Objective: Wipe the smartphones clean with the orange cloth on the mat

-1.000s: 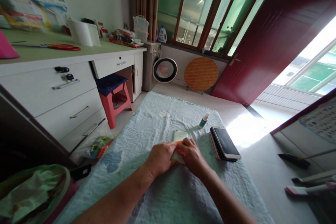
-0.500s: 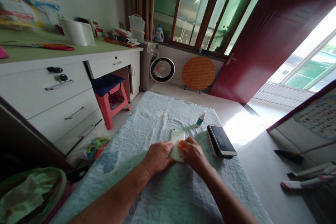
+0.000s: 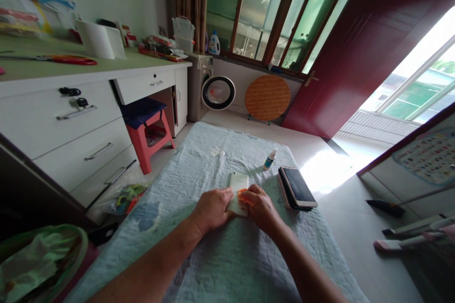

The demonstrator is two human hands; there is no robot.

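A white smartphone (image 3: 239,181) lies back side up on the cloth-covered table (image 3: 209,151). My left hand (image 3: 212,208) grips its left edge, thumb near the lower end and fingers along the side. In my right hand (image 3: 262,206) is a small orange cloth (image 3: 244,196), bunched under the fingertips and pressed against the phone's back. Beyond the phone stands a small spray bottle (image 3: 269,160) with a blue label. To the right, a stack of phones (image 3: 299,188) rests on the table, the top one with its dark screen up.
Left of the table are a white desk (image 3: 92,128) with drawers, a red stool (image 3: 149,137) and a bin (image 3: 76,246) with a green rim. A washing machine (image 3: 199,85) with its door open stands behind, beside a round wooden board (image 3: 268,98). A dustpan-like black head (image 3: 386,208) lies at right.
The orange cloth has shifted slightly across the phone's back with my right hand. My left hand keeps its hold on the phone. The whole view has moved a little.
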